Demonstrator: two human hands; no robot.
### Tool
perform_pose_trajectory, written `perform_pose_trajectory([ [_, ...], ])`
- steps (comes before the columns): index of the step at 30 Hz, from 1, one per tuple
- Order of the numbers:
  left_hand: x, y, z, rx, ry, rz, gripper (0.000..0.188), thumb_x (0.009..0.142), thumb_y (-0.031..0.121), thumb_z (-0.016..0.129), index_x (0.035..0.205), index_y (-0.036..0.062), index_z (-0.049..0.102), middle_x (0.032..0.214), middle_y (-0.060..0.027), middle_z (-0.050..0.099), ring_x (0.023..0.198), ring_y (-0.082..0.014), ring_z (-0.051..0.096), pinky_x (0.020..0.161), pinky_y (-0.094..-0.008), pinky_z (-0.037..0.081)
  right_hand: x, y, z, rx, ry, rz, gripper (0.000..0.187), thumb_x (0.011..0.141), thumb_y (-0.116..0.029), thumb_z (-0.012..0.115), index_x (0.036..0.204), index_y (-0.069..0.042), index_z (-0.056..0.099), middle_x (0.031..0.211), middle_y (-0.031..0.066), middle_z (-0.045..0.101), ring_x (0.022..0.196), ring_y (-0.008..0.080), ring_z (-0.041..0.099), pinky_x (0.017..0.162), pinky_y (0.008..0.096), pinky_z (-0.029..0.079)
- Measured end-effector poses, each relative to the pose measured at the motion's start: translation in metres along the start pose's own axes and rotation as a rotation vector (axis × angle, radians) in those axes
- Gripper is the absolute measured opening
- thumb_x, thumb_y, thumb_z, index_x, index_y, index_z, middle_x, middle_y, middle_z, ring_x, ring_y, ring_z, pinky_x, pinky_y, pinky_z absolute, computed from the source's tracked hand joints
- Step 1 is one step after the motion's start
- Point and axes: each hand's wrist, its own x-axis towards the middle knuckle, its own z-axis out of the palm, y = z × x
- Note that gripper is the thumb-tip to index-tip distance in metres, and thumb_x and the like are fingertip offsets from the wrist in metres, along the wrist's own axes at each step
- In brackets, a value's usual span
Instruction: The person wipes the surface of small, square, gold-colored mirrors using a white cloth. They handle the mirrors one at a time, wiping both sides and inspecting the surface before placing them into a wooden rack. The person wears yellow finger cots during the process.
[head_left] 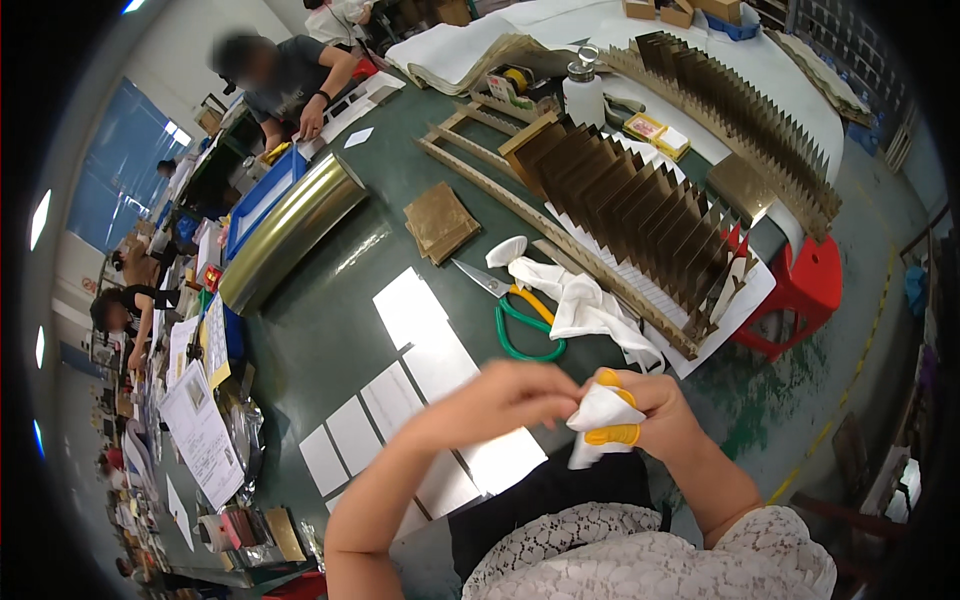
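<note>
In front of my body, my right hand [655, 410] grips a crumpled white cloth [603, 410]. Yellow finger cots [612, 435] cover its thumb and a fingertip. From the left, my left hand [510, 398] reaches across, slightly blurred, its fingertips pinched at the cloth's edge. Just beyond my hands lie scissors [515, 312] with one green and one yellow handle loop, partly under white gloves [570, 300]. White rectangular sheets [395, 395] lie in rows on the green table [300, 370], partly hidden behind my left forearm.
A gold foil roll [290, 235] lies at the left beside a blue tray [265, 205]. Brownish square plates [441, 222] sit mid-table. At right stand racks of upright brown plates [630, 200], a dispenser bottle [583, 95] and a red stool [805, 285]. A co-worker [290, 85] works across the table.
</note>
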Motion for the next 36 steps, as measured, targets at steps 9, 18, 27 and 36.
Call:
perform_pose_trajectory([
  [9,0.117,-0.03,-0.142,-0.087,0.955,0.142,0.029,0.098,0.018,0.053,0.114,-0.0051,0.06,0.094,-0.0126,0.068,0.08,-0.0159,0.067,0.07,-0.0283,0.056,-0.02,-0.016,-0.017,-0.146,-0.01,0.254,0.019,0.082,-0.001,0.071,0.101,0.001,0.071,0.091,0.0057,0.062,0.079,0.011,0.06,0.066,0.0237,0.048],
  [18,0.155,-0.027,-0.153,-0.093,1.044,0.198,0.02,0.096,0.012,0.055,0.096,-0.0073,0.062,0.079,-0.0144,0.069,0.066,-0.0199,0.07,0.059,-0.0286,0.058,-0.033,-0.018,-0.029,-0.157,0.04,0.34,0.019,0.087,0.002,0.059,0.104,0.002,0.068,0.095,0.0067,0.06,0.077,0.0105,0.06,0.066,0.0223,0.049],
  [27,-0.023,-0.019,-0.091,-0.259,1.105,0.113,0.024,0.098,0.018,0.054,0.102,-0.0046,0.061,0.085,-0.0113,0.068,0.075,-0.0155,0.067,0.069,-0.0273,0.055,-0.032,-0.016,-0.022,-0.128,0.185,0.38,0.021,0.081,0.004,0.07,0.102,0.002,0.071,0.086,0.0088,0.066,0.063,0.0102,0.062,0.054,0.0197,0.048],
  [36,-0.081,-0.064,0.038,-0.62,0.82,-0.274,0.02,0.1,0.017,0.051,0.099,-0.0008,0.06,0.082,-0.0083,0.068,0.073,-0.0141,0.067,0.066,-0.0265,0.057,-0.024,-0.007,-0.015,-0.222,0.059,0.349,0.016,0.082,0.005,0.067,0.097,0.002,0.068,0.082,0.009,0.065,0.063,0.0113,0.062,0.055,0.0222,0.049],
])
